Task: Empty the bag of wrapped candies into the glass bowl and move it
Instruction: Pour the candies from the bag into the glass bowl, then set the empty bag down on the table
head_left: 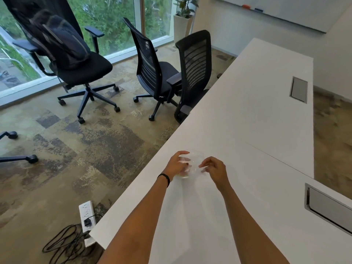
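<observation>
1. While both bare arms reach forward over a long white conference table [247,115], the person's left hand [176,164] curls around the left side of a clear glass bowl [193,162] that stands near the table's left edge.
2. The left fingers [183,153] wrap the bowl's wall and rim, closed on the glass; a dark band [165,178] circles that wrist.
3. The right hand [215,166] sits at the bowl's right side, its fingers [203,164] bent and pinched close together against or just beside the rim; motion blur hides whether they actually grasp it.
4. Something pale and yellowish shows through the bowl's base, too blurred to identify as wrapped candies; a bag cannot be made out.
5. Two grey cable hatches [299,89] are set into the tabletop, one far ahead, one at the right edge.
6. Three black office chairs stand on the patterned carpet to the left, the nearest mesh-backed one [194,73] pushed against the table; a dark backpack [62,42] rests on the farthest seat.
7. A white power strip [87,213] with a black cable lies on the floor beside the table's near corner.
</observation>
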Motion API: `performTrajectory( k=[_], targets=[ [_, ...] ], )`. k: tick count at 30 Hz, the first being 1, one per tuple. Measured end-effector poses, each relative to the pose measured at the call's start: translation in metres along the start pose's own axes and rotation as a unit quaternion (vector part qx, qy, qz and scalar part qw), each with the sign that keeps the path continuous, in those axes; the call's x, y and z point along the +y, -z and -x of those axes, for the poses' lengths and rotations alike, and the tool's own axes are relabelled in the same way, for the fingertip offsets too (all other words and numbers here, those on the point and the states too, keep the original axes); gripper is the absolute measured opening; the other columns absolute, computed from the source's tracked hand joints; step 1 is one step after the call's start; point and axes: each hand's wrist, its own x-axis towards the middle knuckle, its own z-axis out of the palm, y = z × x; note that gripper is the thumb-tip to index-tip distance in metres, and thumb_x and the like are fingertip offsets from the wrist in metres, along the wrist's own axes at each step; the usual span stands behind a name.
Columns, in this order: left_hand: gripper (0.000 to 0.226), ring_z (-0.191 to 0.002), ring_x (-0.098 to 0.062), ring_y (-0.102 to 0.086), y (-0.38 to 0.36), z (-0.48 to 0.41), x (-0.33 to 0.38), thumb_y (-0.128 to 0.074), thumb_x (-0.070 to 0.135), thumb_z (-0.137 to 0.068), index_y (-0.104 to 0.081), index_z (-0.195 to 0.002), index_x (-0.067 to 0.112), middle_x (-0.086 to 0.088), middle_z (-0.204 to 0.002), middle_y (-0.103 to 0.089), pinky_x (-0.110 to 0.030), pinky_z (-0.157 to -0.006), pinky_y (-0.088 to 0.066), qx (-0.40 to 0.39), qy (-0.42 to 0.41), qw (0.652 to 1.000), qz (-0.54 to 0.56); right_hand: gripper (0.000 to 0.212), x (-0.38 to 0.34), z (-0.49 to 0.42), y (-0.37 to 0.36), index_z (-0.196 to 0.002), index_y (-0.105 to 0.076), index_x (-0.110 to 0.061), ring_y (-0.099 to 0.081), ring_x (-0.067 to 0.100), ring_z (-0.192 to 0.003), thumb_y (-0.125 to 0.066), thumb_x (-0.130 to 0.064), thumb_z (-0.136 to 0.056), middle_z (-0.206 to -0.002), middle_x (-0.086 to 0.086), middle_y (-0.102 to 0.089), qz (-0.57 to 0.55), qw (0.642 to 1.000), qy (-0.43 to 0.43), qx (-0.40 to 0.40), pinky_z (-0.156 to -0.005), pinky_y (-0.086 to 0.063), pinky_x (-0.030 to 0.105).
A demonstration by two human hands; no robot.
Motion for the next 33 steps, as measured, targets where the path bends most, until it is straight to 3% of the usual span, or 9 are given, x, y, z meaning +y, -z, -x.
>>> performTrajectory(
  k=[2,5,7,9,13,16,24,30,33],
  targets=[
    [0.039,-0.084,-0.010,-0.061,0.001,0.007,-0.001,-0.058,-0.009,-0.082,-0.057,-0.117,0.009,-0.008,-0.108,-0.061,-0.017,-0.060,-0.056,-0.012,-0.017,1.000,0.004,0.034,0.004,0.009,0.000,-0.081,-0.063,-0.008,-0.066,0.021,-0.070,-0.040,0.015,-0.070,-0.086,0.009,-0.069,0.009,0.999,0.001,0.041,-0.060,-0.053,0.019],
    [0.035,-0.091,-0.015,-0.061,0.005,0.021,-0.004,-0.062,-0.012,-0.079,-0.062,-0.110,0.005,-0.006,-0.105,-0.062,-0.025,-0.073,-0.057,-0.038,-0.031,0.998,-0.038,0.040,0.011,0.017,-0.005,-0.101,-0.060,-0.007,-0.063,0.024,-0.085,-0.033,0.015,-0.080,-0.110,0.011,-0.061,0.026,0.997,-0.009,0.072,-0.077,-0.051,0.036],
    [0.033,-0.088,-0.009,-0.064,0.010,0.029,-0.008,-0.057,-0.015,-0.080,-0.063,-0.107,0.003,-0.007,-0.103,-0.064,-0.021,-0.077,-0.054,-0.064,-0.036,0.995,-0.074,0.031,0.012,0.022,-0.014,-0.115,-0.056,-0.007,-0.057,0.025,-0.100,-0.041,0.004,-0.090,-0.117,0.008,-0.054,0.020,0.996,-0.023,0.084,-0.089,-0.048,0.040],
    [0.030,-0.079,0.000,-0.065,0.016,0.038,-0.014,-0.051,-0.016,-0.084,-0.063,-0.108,-0.002,-0.010,-0.102,-0.064,-0.012,-0.072,-0.053,-0.088,-0.031,0.991,-0.097,0.029,0.012,0.028,-0.023,-0.122,-0.051,-0.010,-0.056,0.025,-0.101,-0.049,-0.009,-0.092,-0.115,0.005,-0.052,-0.014,0.996,-0.059,0.061,-0.090,-0.049,0.041],
    [0.026,-0.084,-0.012,-0.062,0.031,0.056,-0.032,-0.056,-0.014,-0.080,-0.066,-0.100,-0.001,-0.009,-0.092,-0.067,-0.012,-0.070,-0.052,-0.081,-0.019,0.988,-0.127,0.025,0.016,0.045,-0.041,-0.108,-0.060,-0.001,-0.061,0.025,-0.077,-0.056,0.002,-0.084,-0.093,0.015,-0.064,-0.034,0.995,-0.091,-0.025,-0.064,-0.053,0.028],
    [0.019,-0.082,-0.010,-0.063,0.048,0.071,-0.050,-0.060,-0.007,-0.081,-0.066,-0.090,0.008,-0.003,-0.086,-0.068,-0.008,-0.065,-0.050,-0.060,-0.003,0.990,-0.131,0.023,0.023,0.062,-0.059,-0.103,-0.063,0.003,-0.062,0.018,-0.068,-0.057,0.006,-0.081,-0.086,0.015,-0.065,-0.023,0.989,-0.109,-0.093,-0.054,-0.052,0.017],
    [0.014,-0.075,-0.009,-0.060,0.098,0.114,-0.117,-0.066,-0.004,-0.080,-0.070,-0.092,0.002,-0.004,-0.091,-0.068,-0.007,-0.062,-0.049,0.001,0.043,0.977,-0.211,0.020,0.051,0.096,-0.116,-0.092,-0.067,0.002,-0.062,0.015,-0.066,-0.060,0.011,-0.076,-0.083,0.015,-0.066,0.009,0.971,-0.128,-0.201,-0.055,-0.052,0.014],
    [0.013,-0.086,-0.017,-0.062,0.121,0.142,-0.146,-0.064,-0.004,-0.081,-0.071,-0.090,0.002,-0.014,-0.100,-0.072,-0.032,-0.085,-0.054,0.031,0.054,0.968,-0.242,0.019,0.066,0.114,-0.148,-0.088,-0.067,0.004,-0.060,0.016,-0.062,-0.059,0.013,-0.073,-0.081,0.016,-0.066,0.038,0.965,-0.121,-0.231,-0.054,-0.051,0.012],
    [0.016,-0.084,-0.018,-0.061,0.125,0.149,-0.152,-0.061,-0.005,-0.082,-0.071,-0.090,0.004,-0.015,-0.099,-0.072,-0.030,-0.082,-0.053,0.053,0.060,0.968,-0.237,0.020,0.073,0.121,-0.158,-0.087,-0.068,0.002,-0.059,0.014,-0.062,-0.058,0.013,-0.073,-0.078,0.015,-0.066,0.063,0.964,-0.118,-0.229,-0.056,-0.049,0.016]
  ],
)
